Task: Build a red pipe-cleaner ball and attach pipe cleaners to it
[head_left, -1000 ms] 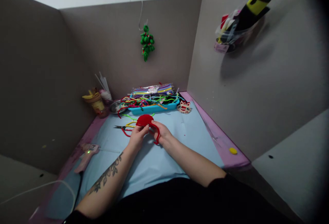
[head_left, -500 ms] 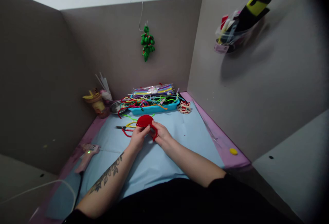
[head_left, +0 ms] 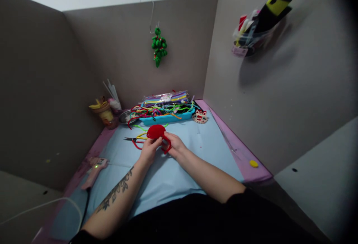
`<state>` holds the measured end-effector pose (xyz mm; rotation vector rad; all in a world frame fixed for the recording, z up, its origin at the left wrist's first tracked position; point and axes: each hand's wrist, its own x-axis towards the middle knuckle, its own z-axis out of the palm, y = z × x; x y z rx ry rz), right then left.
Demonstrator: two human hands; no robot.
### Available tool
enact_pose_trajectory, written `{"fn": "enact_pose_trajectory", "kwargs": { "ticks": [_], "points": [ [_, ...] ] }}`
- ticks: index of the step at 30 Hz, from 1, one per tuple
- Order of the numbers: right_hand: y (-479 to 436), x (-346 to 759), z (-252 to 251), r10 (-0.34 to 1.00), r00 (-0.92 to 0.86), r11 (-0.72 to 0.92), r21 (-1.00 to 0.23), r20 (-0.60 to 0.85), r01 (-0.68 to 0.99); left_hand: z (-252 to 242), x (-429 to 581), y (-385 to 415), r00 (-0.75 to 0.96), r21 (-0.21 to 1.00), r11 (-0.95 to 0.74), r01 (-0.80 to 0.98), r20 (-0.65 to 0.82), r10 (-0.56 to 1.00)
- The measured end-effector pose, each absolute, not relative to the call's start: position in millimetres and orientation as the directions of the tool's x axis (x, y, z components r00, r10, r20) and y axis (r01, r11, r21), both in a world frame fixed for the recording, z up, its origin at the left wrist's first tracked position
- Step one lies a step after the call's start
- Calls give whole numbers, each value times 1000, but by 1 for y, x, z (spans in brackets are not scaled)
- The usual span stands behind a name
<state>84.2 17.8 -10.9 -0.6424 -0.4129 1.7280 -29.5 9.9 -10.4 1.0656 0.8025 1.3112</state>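
Both of my hands hold a red fuzzy pipe-cleaner piece (head_left: 156, 131) above the blue-covered table. It has a rounded, densely packed body, and a loose red strand curves down from it on the right. My left hand (head_left: 150, 149) pinches its lower edge with the thumb on top. Against its right side, my right hand (head_left: 174, 144) is closed around the strand near the body. Some fingertips are hidden behind the piece. Just left of it lie scissors (head_left: 135, 139) with red and yellow handles, their blades pointing left, partly covered by my left hand.
A blue tray (head_left: 156, 121) heaped with coloured pipe cleaners stands at the back, beside a metal bowl (head_left: 126, 118). A pink glue gun (head_left: 95, 171) lies at left with its light on. A cat-face piece (head_left: 200, 116) and a yellow cap (head_left: 254, 164) lie right. Grey partitions surround the table.
The view has shifted slightly. My hands keep hold of the red piece, which sits a touch further left, and its strand has curled a little differently.
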Motion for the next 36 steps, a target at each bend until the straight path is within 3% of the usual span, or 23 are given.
{"fn": "enact_pose_trajectory", "kwargs": {
  "ticks": [11, 17, 20, 24, 30, 36],
  "points": [
    [16, 79, -6, 976, -150, -219, -642, -161, -734, -4, -23, 4, 92, 874, -33, -485, 88, 992],
    [13, 76, -11, 988, -54, -143, -721, -145, -678, -2, -25, 9, -54, 876, -15, -481, -12, 998],
    [8, 76, -9, 996, 55, -31, -826, -75, -563, -3, -29, 14, -143, 885, -46, -464, -23, 989],
    [1, 78, -4, 967, 215, 195, -941, 137, -276, -3, -28, 15, -128, 870, -115, -479, 61, 990],
    [-1, 85, -4, 962, 43, 271, -963, 271, 17, -2, -32, 17, -103, 855, -67, -514, 16, 995],
    [10, 97, -10, 975, 12, 221, -974, 221, 41, 0, -42, 22, -34, 837, 24, -547, -51, 998]
  ]
}}
